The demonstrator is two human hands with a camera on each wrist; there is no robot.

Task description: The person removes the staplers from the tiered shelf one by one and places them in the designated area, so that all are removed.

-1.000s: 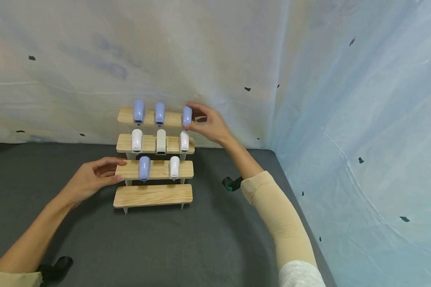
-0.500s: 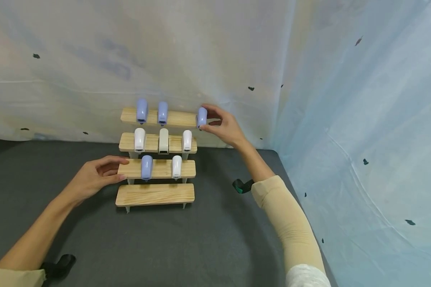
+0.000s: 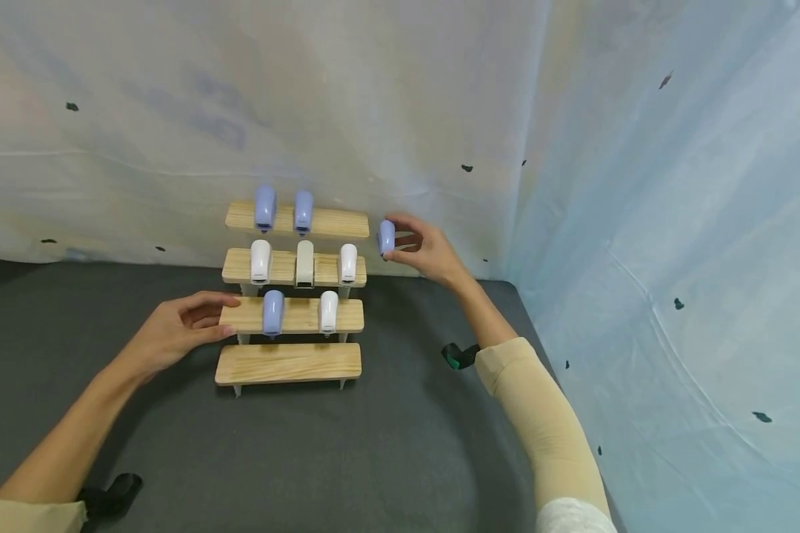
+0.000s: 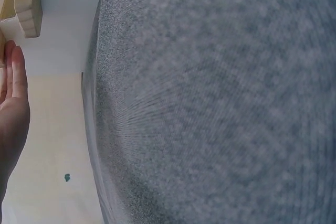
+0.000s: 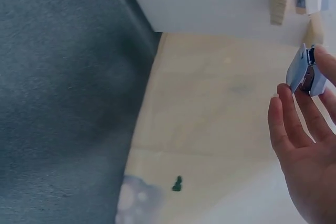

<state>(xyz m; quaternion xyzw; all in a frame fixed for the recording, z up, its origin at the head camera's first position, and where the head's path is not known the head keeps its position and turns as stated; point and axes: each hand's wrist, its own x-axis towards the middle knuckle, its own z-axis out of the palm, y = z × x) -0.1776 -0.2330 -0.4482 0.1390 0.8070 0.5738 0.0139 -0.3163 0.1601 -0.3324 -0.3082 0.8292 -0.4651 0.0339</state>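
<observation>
Closest is the low wooden step [image 3: 288, 364]; on the next step [image 3: 300, 317], whose left end the left hand [image 3: 173, 331] pinches, sit a blue stapler [image 3: 273, 312] and a white stapler [image 3: 328, 311]. The third step [image 3: 327, 268] has two white staplers [image 3: 261, 261] with a cream stapler [image 3: 304, 263] between them. Farthest, the top step [image 3: 340, 222] has two blue staplers [image 3: 265, 206], and the right hand [image 3: 430, 250] pinches another one, the held stapler [image 3: 387, 237], in the air just past its right end.
</observation>
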